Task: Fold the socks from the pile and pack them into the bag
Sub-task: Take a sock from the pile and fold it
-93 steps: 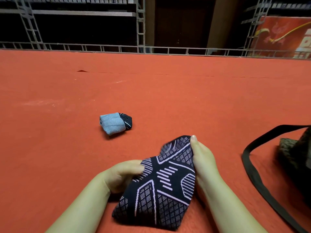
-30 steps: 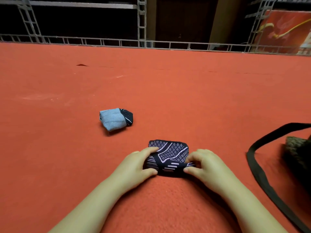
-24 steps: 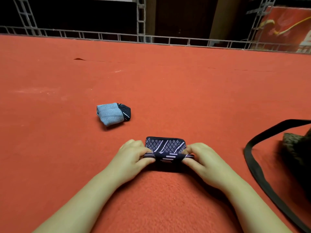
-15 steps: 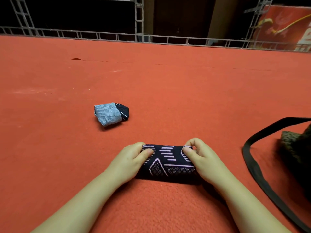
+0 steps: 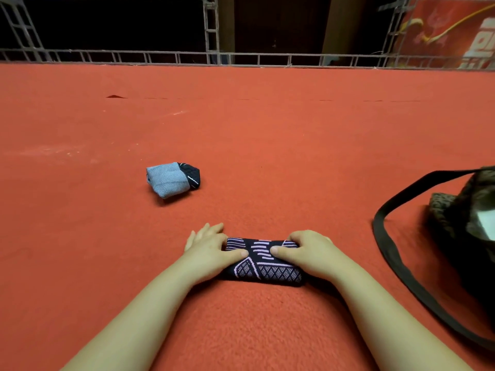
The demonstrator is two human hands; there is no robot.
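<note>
Folded dark sock (image 5: pixel 261 259) lies crosswise near the carpet's (image 5: pixel 267 129) near edge, right hand (image 5: pixel 308 253) clenched on its right end, left hand (image 5: pixel 209 250) pressing flat, released; bag (image 5: pixel 460 223) off right, nearer right hand.

No text can be read anywhere; the red banner (image 5: pixel 452 33) beyond the far right corner carries large pale characters, cut off and illegible.
</note>
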